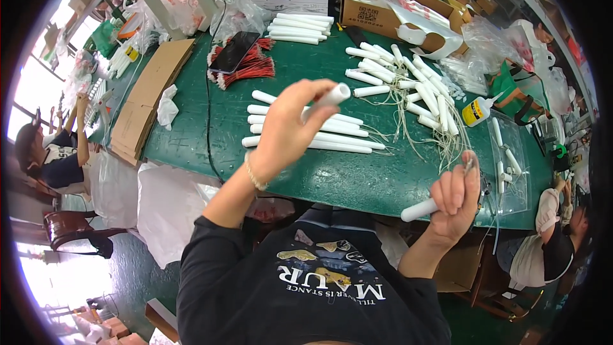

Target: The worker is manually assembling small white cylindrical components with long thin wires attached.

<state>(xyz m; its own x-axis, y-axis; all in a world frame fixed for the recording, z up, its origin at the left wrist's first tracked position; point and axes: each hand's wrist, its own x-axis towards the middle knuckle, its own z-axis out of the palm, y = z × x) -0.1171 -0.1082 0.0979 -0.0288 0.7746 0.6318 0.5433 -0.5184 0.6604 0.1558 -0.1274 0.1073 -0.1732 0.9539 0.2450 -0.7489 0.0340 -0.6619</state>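
Observation:
My left hand [285, 129] is raised over the table, fingers closed around a white tube [337, 94] whose hollow open end faces up and right. Lower right, my right hand [454, 201] has its lower fingers curled around another white tube [418, 210] with a rounded end. A small piece [471, 165] shows at its raised fingertips, too small to make out, near thin wires hanging off the pile. Beneath my left hand lie several long white tubes [338, 145] in a row, with thin wires at their right ends. A pile of shorter wired white tubes [440, 99] lies farther right.
A yellow-labelled glue bottle [476, 112] stands right of the pile. Red wire bundles [255, 67] lie under a dark phone [235, 51]. Cardboard boxes [377, 13] line the back; flat cardboard [150, 99] lies left. Other people sit at both sides and across the table.

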